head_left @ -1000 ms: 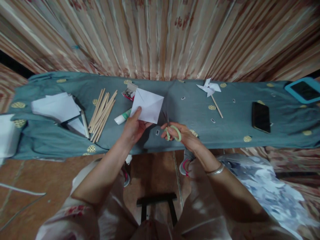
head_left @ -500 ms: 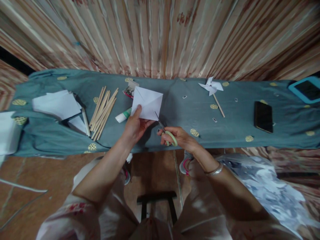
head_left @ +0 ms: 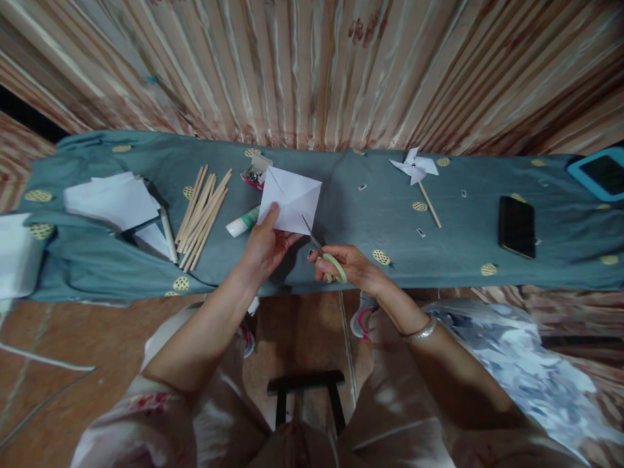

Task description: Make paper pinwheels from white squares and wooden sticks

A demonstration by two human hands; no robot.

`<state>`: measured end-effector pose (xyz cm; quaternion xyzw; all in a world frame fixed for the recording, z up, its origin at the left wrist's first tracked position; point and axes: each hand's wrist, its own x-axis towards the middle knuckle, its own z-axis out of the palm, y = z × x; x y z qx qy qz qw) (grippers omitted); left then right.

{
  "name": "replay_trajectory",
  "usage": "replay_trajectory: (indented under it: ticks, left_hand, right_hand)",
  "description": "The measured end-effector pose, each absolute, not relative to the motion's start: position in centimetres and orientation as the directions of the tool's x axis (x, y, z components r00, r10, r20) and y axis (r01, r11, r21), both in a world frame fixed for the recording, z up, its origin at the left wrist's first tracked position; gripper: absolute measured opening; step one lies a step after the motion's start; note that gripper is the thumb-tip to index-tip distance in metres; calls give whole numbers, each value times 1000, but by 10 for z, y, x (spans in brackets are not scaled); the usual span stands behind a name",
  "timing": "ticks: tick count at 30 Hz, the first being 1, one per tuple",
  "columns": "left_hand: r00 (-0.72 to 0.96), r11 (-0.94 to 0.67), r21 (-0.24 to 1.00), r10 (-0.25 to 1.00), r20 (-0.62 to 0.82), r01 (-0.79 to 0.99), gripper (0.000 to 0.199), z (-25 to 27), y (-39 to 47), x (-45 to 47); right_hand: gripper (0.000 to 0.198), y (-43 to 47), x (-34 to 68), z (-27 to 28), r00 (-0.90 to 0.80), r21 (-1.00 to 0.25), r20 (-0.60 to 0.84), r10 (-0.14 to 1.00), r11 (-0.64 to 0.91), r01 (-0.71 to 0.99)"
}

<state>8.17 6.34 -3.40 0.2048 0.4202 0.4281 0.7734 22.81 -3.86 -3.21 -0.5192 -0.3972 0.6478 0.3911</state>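
A white paper square [head_left: 295,192] with diagonal creases is pinched at its near left edge by my left hand [head_left: 267,246], thumb on top and fingers underneath. In my right hand [head_left: 341,265] are scissors [head_left: 333,265] with pale green handles, my fingers closed around the loops. Their blades lie at the paper's near right corner; whether they are parted I cannot tell. Just beyond the left hand, a glue tube [head_left: 242,222] with a green band is partly under the paper. A small open box of metal pins [head_left: 255,171] sits behind the paper's left corner.
Wooden sticks [head_left: 202,218] lie left of the hands, beside a marker [head_left: 168,234] and stacked white paper [head_left: 114,200]. A finished paper pinwheel [head_left: 415,167] on a stick, a black phone [head_left: 517,226] and a blue-framed device [head_left: 600,174] rest on the right of the cloth-covered table [head_left: 453,260].
The view has shifted very slightly. Both hands keep their holds on the paper and scissors, with almost no movement between them.
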Motion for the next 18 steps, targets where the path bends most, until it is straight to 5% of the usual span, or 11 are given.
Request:
replay_trajectory:
  ticks: [18]
  left_hand:
    - [282,531,650,845,-454,-543,14,-33,64,82]
  right_hand:
    - [43,-37,227,-32,-105,-901,-408,907,-419,-116]
